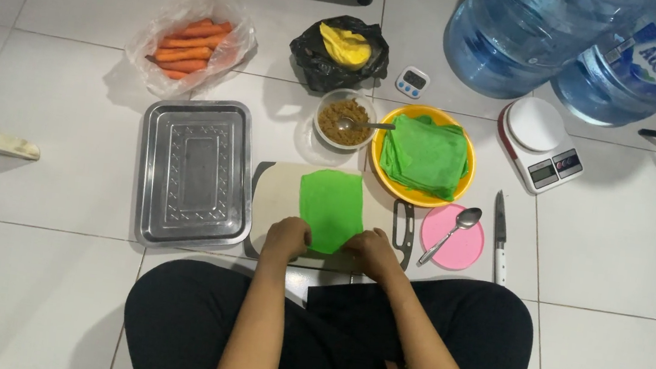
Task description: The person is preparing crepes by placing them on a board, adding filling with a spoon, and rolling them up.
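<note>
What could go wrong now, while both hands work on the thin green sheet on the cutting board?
1. The left hand and right hand pinch the near edge of the thin green sheet; it may tear.
2. The white-handled knife lies bare on the floor beside the right knee; a reach could brush it.
3. The metal spoon overhangs the round pink lid and might get knocked off.

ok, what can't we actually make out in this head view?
- Near edge of the green wrapper: covered by the left hand and right hand.
- Fingertips: curled under, grip unclear.
- Black bag: yellow contents only partly visible.
- Water jugs: cut off by the top edge.
- Timer display: too small.
</note>
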